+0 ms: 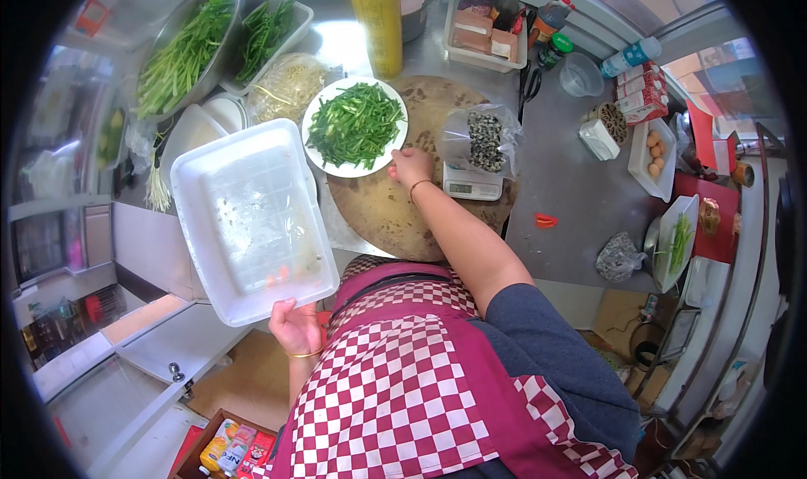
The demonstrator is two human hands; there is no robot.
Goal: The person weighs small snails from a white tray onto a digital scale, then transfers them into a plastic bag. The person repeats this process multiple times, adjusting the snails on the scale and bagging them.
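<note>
My left hand [296,331] grips the near edge of a white plastic tray [255,220], which is tilted and holds only some wet residue. My right hand [413,165] has its fingers closed at the rim of a white plate [313,149] heaped with chopped green stalks [356,126]. The plate rests partly over a round wooden chopping board [372,217]. To the right of that hand, a clear plastic bag of small dark shellfish or snails [485,141] lies on a white digital scale [473,185].
A steel bowl [238,12] of greens and a tray of greens [309,15] stand at the back left. Scissors [533,85], a clear plastic tub [581,75] and an egg tray [659,185] are to the right. A cabinet door [183,334] hangs ajar below left.
</note>
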